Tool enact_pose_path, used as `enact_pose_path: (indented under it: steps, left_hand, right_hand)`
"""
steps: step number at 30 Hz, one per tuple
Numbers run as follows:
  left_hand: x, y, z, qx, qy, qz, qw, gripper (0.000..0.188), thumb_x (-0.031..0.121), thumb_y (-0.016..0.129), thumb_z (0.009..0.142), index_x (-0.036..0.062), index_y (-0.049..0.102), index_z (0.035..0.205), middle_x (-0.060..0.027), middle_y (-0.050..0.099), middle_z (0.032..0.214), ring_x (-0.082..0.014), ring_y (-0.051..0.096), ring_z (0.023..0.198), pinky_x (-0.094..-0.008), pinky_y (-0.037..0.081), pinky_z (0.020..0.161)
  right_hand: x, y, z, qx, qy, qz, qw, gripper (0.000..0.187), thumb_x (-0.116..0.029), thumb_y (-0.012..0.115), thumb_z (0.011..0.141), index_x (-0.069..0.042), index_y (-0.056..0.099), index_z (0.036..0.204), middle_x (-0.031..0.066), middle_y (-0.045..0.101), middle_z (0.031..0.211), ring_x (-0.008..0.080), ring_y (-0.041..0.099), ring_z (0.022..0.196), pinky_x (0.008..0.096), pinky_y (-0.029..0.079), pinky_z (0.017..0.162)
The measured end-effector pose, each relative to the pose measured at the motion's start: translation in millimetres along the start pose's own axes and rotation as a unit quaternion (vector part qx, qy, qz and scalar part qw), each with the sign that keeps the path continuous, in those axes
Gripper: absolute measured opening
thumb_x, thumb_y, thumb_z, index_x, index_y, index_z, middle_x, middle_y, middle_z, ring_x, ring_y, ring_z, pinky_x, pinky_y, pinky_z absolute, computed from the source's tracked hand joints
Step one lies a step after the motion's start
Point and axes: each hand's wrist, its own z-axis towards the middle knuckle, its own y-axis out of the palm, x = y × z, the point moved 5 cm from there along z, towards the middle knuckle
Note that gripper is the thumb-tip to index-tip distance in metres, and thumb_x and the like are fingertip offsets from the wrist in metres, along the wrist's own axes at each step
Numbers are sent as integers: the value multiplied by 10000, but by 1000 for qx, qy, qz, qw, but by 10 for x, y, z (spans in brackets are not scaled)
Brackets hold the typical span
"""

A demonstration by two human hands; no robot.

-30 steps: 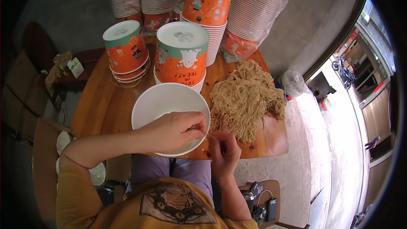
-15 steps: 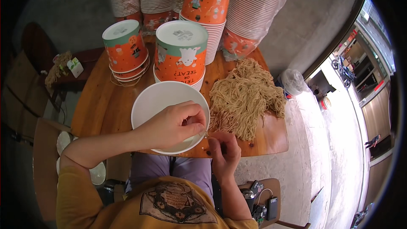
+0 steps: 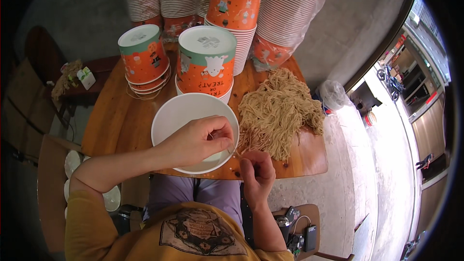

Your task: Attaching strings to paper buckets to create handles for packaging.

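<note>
A white paper bucket stands at the table's near edge, its open mouth facing me. Over that mouth reaches my left hand, its thumb and finger pinched together at the right side of the rim on a thin tan string. Just outside the rim, my right hand is closed with thumb against fingers on the same string. Between the two hands only a short bit of it shows; where it passes at the rim is too small to tell. A tangled heap of tan strings lies beside the bucket.
Upside-down orange and green buckets stand behind, with a smaller stack left of them. Tall bagged stacks line the wooden table's back. An open carton is at my left; a stool with a phone is at right.
Both hands have barely moved and stay at the rim. A bit of string now shows inside the curl of my left fingers. The view has shifted slightly.
</note>
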Motion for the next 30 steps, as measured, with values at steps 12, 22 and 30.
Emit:
enact_pose_path:
  steps: [12,22,30]
  left_hand:
    - [31,18,-23,-3,29,10,1000,67,89,601,903,31,571,918,-28,578,804,-115,544,733,-284,460,685]
    - [118,-16,-108,-4,19,108,994,221,172,629,887,21,489,969,-102,575,808,-264,602,743,-377,479,686]
    - [249,-4,-583,-74,160,306,936,219,203,634,885,48,514,984,-95,577,906,-269,595,820,-373,477,716]
  right_hand:
    - [-225,62,139,-66,-33,-228,971,172,-87,715,844,-79,631,993,12,504,581,83,476,486,238,399,480]
    - [-188,-3,97,-114,43,-216,969,222,-139,718,850,-54,603,1020,55,533,593,138,531,508,277,432,496]
    - [-574,-276,309,-226,-22,-267,937,73,-31,689,843,-21,634,891,59,585,768,160,573,647,277,463,588]
